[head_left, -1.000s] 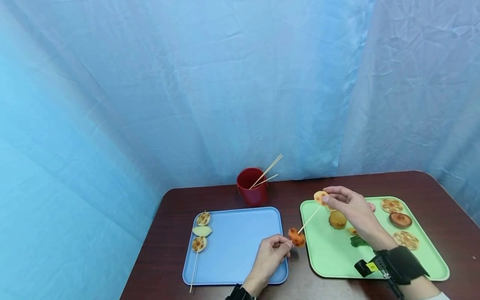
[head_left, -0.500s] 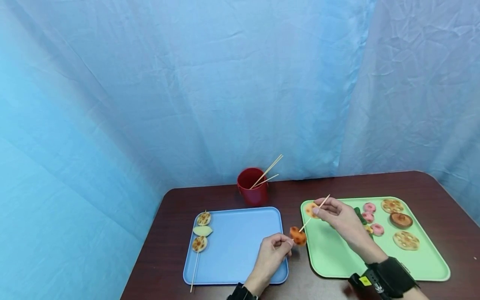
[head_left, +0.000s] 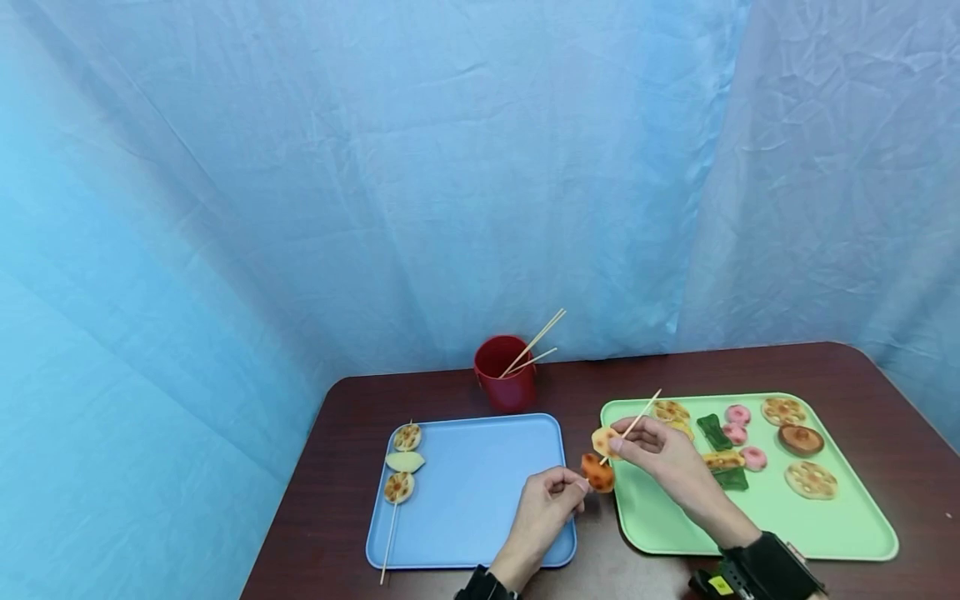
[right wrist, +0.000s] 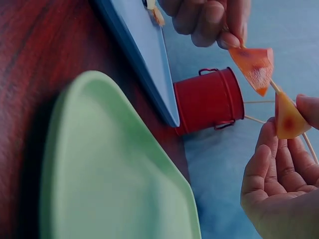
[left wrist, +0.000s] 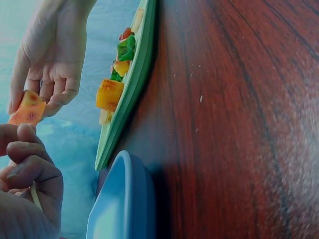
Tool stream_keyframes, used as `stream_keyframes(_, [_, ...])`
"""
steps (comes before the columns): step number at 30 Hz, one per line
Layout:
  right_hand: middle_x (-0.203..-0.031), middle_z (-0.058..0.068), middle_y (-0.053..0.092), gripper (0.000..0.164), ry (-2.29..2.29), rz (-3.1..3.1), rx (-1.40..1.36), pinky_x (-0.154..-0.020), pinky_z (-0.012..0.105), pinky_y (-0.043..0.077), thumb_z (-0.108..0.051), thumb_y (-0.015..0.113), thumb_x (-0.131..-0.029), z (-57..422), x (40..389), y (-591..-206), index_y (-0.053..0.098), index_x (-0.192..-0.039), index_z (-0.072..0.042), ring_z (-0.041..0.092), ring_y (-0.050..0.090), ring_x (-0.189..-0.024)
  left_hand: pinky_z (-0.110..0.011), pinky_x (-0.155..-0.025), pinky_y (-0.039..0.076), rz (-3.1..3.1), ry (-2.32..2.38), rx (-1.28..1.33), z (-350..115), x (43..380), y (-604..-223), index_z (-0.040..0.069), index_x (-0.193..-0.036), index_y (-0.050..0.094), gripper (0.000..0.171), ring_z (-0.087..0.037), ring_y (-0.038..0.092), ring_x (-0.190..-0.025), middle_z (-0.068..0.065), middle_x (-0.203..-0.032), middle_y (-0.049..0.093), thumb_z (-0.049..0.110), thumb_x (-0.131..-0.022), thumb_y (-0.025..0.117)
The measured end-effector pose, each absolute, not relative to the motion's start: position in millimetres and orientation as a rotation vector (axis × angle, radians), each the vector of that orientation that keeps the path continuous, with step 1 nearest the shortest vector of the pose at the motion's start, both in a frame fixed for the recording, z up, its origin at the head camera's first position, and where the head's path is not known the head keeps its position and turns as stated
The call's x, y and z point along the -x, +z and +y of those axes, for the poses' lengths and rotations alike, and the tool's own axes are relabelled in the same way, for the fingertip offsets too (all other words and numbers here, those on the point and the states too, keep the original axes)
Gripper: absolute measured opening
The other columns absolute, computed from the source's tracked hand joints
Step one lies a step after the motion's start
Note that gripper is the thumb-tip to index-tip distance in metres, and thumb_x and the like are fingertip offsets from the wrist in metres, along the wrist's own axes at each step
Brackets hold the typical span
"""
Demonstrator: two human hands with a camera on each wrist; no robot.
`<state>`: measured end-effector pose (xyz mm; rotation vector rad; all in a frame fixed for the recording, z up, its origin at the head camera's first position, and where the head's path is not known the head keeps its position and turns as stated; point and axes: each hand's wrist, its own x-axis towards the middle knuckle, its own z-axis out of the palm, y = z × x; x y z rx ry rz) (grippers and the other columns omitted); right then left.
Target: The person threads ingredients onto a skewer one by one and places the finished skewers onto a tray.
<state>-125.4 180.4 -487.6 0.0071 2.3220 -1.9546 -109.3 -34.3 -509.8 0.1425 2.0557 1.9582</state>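
Note:
My left hand [head_left: 546, 508] pinches a thin wooden skewer [head_left: 647, 408] near its lower part, just above the right edge of the blue tray. Next to those fingertips an orange browned food piece [head_left: 597, 473] is threaded on the stick. A yellow piece with brown spots [head_left: 604, 442] is pinched between thumb and fingers of my right hand [head_left: 663, 462]. The skewer runs through this piece, and its bare end sticks out past my right fingers. In the right wrist view the yellow piece [right wrist: 289, 119] sits close to the orange piece [right wrist: 254, 67], a short bit of stick between them.
On the blue tray [head_left: 480, 500] lies a loaded skewer [head_left: 389, 542] with three pieces. A green tray [head_left: 795, 533] at right carries pink rings [head_left: 753, 458], green pieces [head_left: 712, 432] and several browned slices [head_left: 812, 481]. Behind stands a red bucket [head_left: 506, 392] holding skewers.
My right hand has moved down and left, sliding the yellow piece along the skewer from its tip toward the orange piece. My left hand has stayed nearly still.

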Motion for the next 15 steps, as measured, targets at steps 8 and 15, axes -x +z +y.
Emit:
stream_keyframes(8, [-0.113,0.007,0.073,0.046,-1.901,2.346,-0.01,-0.088,0.042,0.056,-0.035,0.074,-0.097,170.9,122.4,-492.2,0.065,-0.128,-0.003,0.018,0.07,-0.103,-0.018,-0.052,0.034,2.068,1.953,-0.14,-34.8,108.8,-510.3,0.002,-0.09,0.075,0.015,-0.007,0.047,-0.056,0.005,-0.066,0.059,0.015,-0.094,0.068])
stream_keyframes(15, [-0.122,0.01,0.07,0.046,-1.844,2.385,0.074,-0.089,0.039,0.056,-0.035,0.07,-0.1,180.2,123.1,-488.0,0.063,-0.131,-0.002,0.021,0.069,-0.107,-0.018,-0.052,0.034,2.061,1.987,-0.139,-36.2,107.6,-510.4,-0.002,-0.091,0.074,0.015,-0.008,0.047,-0.057,0.003,-0.065,0.058,0.012,-0.092,0.069])
